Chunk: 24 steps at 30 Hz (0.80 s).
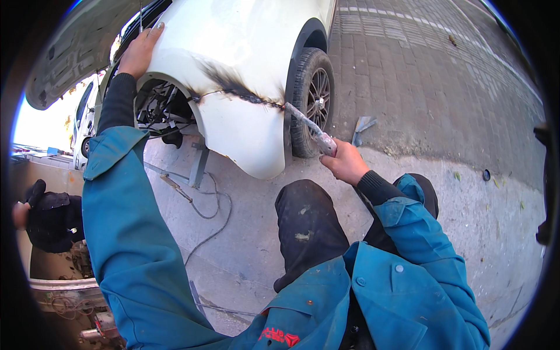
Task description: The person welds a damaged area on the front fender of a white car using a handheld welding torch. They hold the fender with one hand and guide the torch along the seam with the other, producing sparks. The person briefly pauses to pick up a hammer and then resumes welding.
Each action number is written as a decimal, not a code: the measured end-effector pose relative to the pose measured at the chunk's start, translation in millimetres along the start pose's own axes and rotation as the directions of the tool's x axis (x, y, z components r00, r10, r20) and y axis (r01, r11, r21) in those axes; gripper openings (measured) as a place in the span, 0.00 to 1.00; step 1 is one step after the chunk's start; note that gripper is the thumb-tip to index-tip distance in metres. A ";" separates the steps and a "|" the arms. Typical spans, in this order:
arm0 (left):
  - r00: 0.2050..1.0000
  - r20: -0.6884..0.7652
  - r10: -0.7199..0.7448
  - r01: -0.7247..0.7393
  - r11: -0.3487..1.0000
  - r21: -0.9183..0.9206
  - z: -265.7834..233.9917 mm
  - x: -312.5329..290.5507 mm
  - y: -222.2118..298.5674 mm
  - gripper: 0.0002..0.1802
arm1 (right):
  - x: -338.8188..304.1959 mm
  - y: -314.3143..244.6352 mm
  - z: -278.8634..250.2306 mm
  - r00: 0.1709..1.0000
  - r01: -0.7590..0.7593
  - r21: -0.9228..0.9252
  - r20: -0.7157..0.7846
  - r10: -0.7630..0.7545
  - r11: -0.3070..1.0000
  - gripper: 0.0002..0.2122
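Observation:
A white car fender (233,41) fills the upper middle, with a black scorched seam (236,90) running across its lower part. My left hand (142,51) rests on the fender's upper left edge, fingers stretched out. In my right hand (348,163) is a slim pale hand tool (307,122) with a worn, pinkish-white grip; its kind I cannot make out. The tool's far tip is at the right end of the scorched seam, near the door-side wheel arch. Below the seam, the white panel (248,140) ends in a rounded lower corner.
Left of the panel, the open wheel well (160,105) shows dark parts. A tyre (312,96) stands to the right. A grey cable (224,216) curls over the concrete near a metal stand (198,166). At far left, a black item (55,224) lies by a bin of scrap parts.

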<state>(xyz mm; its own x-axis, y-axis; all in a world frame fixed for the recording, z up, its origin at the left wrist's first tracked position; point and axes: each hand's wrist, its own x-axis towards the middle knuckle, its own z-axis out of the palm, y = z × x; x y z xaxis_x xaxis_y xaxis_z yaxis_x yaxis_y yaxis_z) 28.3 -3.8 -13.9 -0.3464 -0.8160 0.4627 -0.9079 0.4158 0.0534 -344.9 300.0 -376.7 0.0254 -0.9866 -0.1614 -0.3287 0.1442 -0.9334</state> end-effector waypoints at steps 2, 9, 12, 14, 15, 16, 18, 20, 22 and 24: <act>1.000 0.009 -0.004 0.004 1.000 -0.011 -0.2 0.3 -0.1 0.47 | -1.6 -2.3 0.5 0.996 0.086 0.017 -0.017 -0.085 0.996 0.14; 0.999 0.009 -0.038 0.038 0.999 -0.024 -0.6 -1.3 5.0 0.45 | -5.4 -16.5 5.5 0.998 0.060 0.044 0.017 -0.061 0.997 0.15; 0.998 0.025 -0.054 0.056 0.996 -0.064 -1.2 -2.4 8.1 0.45 | -4.3 -23.5 6.6 0.997 0.073 0.000 0.018 -0.073 0.997 0.14; 0.997 0.036 -0.065 0.068 0.994 -0.083 -2.8 -3.7 10.1 0.44 | -2.8 -27.4 6.7 0.996 0.094 0.017 -0.003 -0.094 0.995 0.14; 0.997 0.040 -0.069 0.072 0.994 -0.086 -2.9 -4.4 11.0 0.44 | -2.0 -28.8 6.7 0.996 0.094 0.026 -0.010 -0.093 0.995 0.14; 0.996 0.043 -0.073 0.077 0.993 -0.089 -3.3 -3.9 12.1 0.44 | -1.0 -29.8 6.8 0.996 0.089 0.026 -0.005 -0.089 0.996 0.13; 0.999 0.031 -0.040 0.043 0.994 -0.096 -3.3 -3.2 14.1 0.44 | 1.0 -30.6 7.5 0.997 0.077 0.025 0.007 -0.077 0.997 0.13; 0.999 0.021 -0.028 0.030 0.994 -0.102 -4.6 -3.3 14.4 0.44 | 2.9 -29.6 9.1 0.996 0.093 0.025 0.005 -0.093 0.995 0.14; 0.998 0.027 -0.065 0.068 0.991 -0.113 -4.2 -3.5 14.2 0.44 | 5.1 -27.4 11.2 0.994 0.106 0.030 0.008 -0.106 0.994 0.14; 0.998 0.049 -0.051 0.056 0.992 -0.115 -3.5 -4.8 13.0 0.44 | 7.3 -24.5 13.3 0.993 0.119 0.034 0.007 -0.120 0.992 0.14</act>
<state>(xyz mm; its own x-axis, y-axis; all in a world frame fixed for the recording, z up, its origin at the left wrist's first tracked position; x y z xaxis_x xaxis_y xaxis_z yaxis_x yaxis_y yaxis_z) 19.0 6.9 -12.3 -0.3109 -0.8546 0.4158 -0.8926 0.4129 0.1811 -324.1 290.3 -359.3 0.0715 -0.9961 -0.0509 -0.2912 0.0279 -0.9563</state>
